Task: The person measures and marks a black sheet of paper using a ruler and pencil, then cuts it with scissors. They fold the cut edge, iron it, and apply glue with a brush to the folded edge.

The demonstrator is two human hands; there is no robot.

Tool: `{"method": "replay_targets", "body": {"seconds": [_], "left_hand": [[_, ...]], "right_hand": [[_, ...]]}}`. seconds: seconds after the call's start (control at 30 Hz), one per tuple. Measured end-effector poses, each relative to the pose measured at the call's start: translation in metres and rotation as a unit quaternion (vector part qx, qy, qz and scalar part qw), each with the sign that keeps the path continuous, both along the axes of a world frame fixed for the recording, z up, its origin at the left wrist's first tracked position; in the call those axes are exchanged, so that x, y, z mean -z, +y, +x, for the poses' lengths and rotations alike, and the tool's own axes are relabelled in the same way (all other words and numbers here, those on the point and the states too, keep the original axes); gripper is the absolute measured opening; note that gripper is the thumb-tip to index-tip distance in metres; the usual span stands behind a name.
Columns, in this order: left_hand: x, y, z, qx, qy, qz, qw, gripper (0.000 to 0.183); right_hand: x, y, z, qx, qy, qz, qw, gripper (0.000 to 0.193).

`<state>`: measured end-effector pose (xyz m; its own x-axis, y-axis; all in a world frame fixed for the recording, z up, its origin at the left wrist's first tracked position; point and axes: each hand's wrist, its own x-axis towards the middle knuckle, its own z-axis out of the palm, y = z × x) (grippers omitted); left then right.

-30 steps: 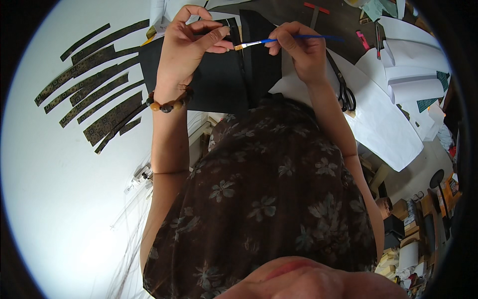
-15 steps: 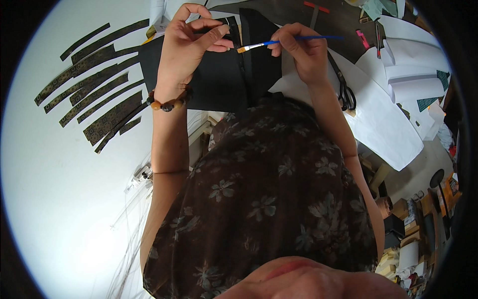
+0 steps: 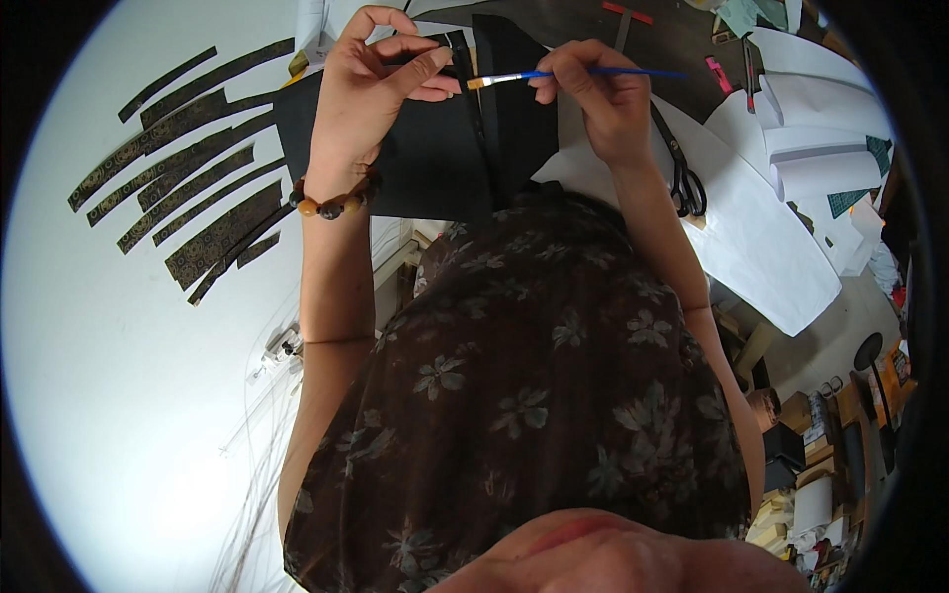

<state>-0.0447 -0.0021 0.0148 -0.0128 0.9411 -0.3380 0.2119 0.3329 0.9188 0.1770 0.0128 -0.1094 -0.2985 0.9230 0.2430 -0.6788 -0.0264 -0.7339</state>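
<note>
My right hand grips a thin paintbrush with a blue handle, a silvery ferrule and light brown bristles. The brush lies almost level, its bristles at the side of a narrow black strip. Whether they touch it I cannot tell. My left hand, a beaded bracelet at its wrist, pinches the upper part of that strip between thumb and fingers. Beneath both hands a larger black sheet spreads out, fabric or leather by its look. A second black piece lies to the right of the strip.
Several dark patterned strips lie on the white table at the left. Black-handled scissors rest on white paper at the right. Beyond are a pink tool, a red-and-grey tool and a rolled white sheet.
My right hand has risen slightly. The brush's bristles have moved a little away from me along the strip, and the brush lies more level. My left hand has barely moved.
</note>
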Motion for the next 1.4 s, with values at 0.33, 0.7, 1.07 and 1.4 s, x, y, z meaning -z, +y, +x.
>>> {"method": "replay_targets", "body": {"seconds": [0.33, 0.7, 1.07, 1.4], "left_hand": [[-0.004, 0.000, 0.004, -0.006, 0.011, -0.008, 1.000, 0.022], [-0.003, 0.000, 0.004, -0.005, 0.020, -0.005, 1.000, 0.022], [-0.001, 0.000, 0.001, -0.002, 0.010, -0.002, 1.000, 0.022], [-0.003, 0.000, 0.009, -0.005, -0.008, 0.012, 1.000, 0.023]], "right_hand": [[-0.001, -0.002, 0.003, -0.026, -0.013, 0.029, 0.999, 0.013], [-0.002, 0.000, 0.004, -0.035, 0.002, 0.043, 0.998, 0.011], [-0.001, -0.003, 0.003, -0.029, -0.011, 0.029, 0.999, 0.011], [-0.005, -0.012, 0.017, 0.050, 0.028, -0.043, 0.997, 0.014]]}}
